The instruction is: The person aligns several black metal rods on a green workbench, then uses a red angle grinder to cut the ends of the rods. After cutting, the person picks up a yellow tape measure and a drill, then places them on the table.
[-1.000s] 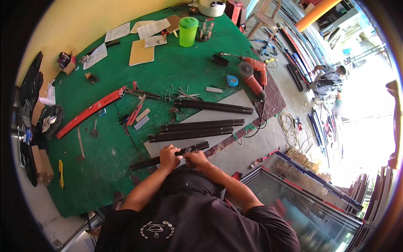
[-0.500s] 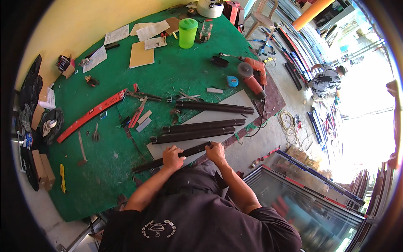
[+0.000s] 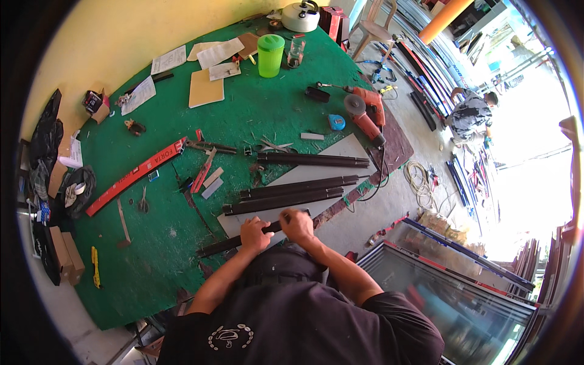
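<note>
A long dark brown profile bar (image 3: 220, 247) lies slanted at the near edge of the green table, its left end on the tabletop. My left hand (image 3: 255, 235) is closed around its middle, thumb on the far side. Closer to its right end, my right hand (image 3: 297, 225) is closed over the bar with its fingers bent; the fingertips are partly hidden. Just beyond my hands, several similar dark bars (image 3: 283, 201) lie side by side on a grey sheet (image 3: 234, 226). Another dark bundle (image 3: 313, 160) rests farther back on that sheet.
On the green table (image 3: 164, 261) are a red level (image 3: 137, 176), scissors (image 3: 277, 147), red-handled pliers (image 3: 204, 172), a blue tape measure (image 3: 336, 122), an angle grinder (image 3: 364, 121), a drill (image 3: 371, 100) and a green jug (image 3: 270, 56). A framed glass panel (image 3: 438, 298) stands at right; another person (image 3: 469, 115) crouches beyond.
My right hand has slid left along the bar, closer to my left hand, and its fingers have curled over. The view has shifted slightly.
</note>
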A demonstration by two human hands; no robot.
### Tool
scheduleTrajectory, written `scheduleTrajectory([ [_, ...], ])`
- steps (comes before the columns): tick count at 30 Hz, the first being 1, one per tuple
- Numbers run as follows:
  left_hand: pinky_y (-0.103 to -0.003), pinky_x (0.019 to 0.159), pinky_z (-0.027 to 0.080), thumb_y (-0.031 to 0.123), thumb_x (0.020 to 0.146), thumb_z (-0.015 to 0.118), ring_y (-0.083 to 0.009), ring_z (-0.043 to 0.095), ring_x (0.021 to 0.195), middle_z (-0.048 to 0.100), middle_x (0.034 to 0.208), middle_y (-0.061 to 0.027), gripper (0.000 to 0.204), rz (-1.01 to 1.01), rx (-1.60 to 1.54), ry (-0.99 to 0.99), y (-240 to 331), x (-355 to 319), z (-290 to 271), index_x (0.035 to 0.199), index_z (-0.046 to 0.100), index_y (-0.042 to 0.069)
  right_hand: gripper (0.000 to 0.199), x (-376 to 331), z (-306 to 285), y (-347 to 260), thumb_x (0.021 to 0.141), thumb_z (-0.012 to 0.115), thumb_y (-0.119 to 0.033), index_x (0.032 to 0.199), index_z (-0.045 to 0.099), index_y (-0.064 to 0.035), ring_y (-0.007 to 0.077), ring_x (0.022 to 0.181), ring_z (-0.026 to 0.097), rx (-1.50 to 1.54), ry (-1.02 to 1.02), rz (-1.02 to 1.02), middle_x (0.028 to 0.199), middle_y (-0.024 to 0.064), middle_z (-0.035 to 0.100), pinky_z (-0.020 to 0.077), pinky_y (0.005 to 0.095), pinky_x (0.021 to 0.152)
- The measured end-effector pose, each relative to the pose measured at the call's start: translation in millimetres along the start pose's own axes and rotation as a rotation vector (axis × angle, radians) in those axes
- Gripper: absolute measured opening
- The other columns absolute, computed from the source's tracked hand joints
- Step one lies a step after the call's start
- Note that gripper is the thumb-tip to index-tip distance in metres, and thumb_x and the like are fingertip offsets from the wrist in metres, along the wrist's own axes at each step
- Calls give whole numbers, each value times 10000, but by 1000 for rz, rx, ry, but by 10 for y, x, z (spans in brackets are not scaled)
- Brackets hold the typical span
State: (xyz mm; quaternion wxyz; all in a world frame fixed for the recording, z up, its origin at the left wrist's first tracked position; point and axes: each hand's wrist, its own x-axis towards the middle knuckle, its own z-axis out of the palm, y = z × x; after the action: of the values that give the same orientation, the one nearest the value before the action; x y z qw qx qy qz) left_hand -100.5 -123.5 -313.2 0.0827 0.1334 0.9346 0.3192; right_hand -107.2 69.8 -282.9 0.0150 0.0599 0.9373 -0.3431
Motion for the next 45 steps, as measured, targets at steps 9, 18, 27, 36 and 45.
scheduleTrajectory([
  [9,-462,848,526,232,650,936,-331,644,962,675,945,-47,324,4,56,-23,-69,75,60,922,781,145,115,-31,91,-19,883,688,-134,975,709,-67,370,876,730,-251,-471,-591,955,164,710,588,460,718],
  [18,-466,1016,456,287,769,894,-316,579,1187,634,1255,-53,495,293,-11,179,316,321,-249,1195,706,120,526,-214,-1111,1330,893,768,-224,1356,670,5,306,711,753,24,457,675,916,214,775,589,413,745],
  [27,-471,925,498,229,817,859,-328,628,1095,660,1131,-64,395,303,138,-43,641,1120,71,1181,743,128,347,264,-861,1519,872,751,-239,1128,779,-5,360,926,765,85,277,485,961,222,779,586,434,839],
  [36,-483,787,558,193,685,922,-350,704,902,756,929,-101,292,256,24,0,496,1055,178,947,835,98,301,121,-841,1125,862,742,-233,1110,792,-68,387,1040,710,71,259,466,1074,212,739,563,450,924],
  [45,-480,793,559,241,640,943,-349,700,906,738,897,-70,330,140,58,-56,540,1107,161,934,833,138,155,767,-514,527,849,716,-247,899,814,-137,365,982,742,-323,-463,-2,1022,149,768,610,486,842],
])
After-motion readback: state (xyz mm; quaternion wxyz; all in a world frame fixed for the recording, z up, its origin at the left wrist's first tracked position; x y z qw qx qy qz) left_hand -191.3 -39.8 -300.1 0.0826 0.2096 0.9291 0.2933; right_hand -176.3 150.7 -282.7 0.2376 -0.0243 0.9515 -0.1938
